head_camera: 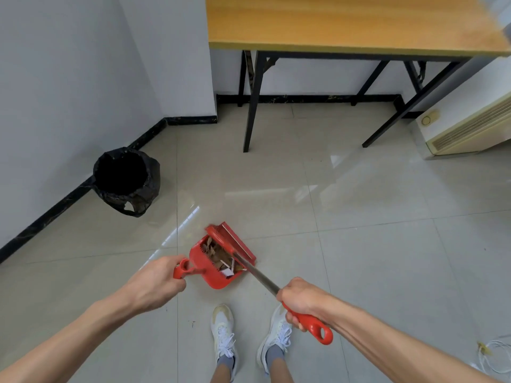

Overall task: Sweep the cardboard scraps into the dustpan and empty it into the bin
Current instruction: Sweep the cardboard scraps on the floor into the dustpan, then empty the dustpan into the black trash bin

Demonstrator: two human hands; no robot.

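The left hand [159,283] is clenched around the red handle of the dustpan [210,268], thumb side up, the loop at the handle's end showing just beside the fingers. The dustpan sits directly ahead of this hand and a little toward the right hand, its open mouth turned away from the person. Inside it lie the cardboard scraps [217,254], a brown heap with one pale piece near the edge closest to the right hand.

The right hand [300,301] is closed on the broom [257,273], gripping where the metal shaft meets the red grip; the grip's end with its hanging hole sticks out behind the hand, toward the person's body. From this hand the shaft runs forward and across toward the left hand, ending at the red broom head, which lies against the far side of the dustpan's mouth, touching it.

Whether the dustpan rests on the floor [359,217] or is lifted just off it cannot be told.

The bin [124,179], lined with a black bag and open at the top, stands well ahead of the left hand and out to its outer side, close against the white wall. Far ahead of both hands stands a wooden table [345,20] with dark legs. Below and between the hands are the person's two white shoes [225,335]. A white cable [495,357] lies on the floor beyond the outer side of the right forearm.
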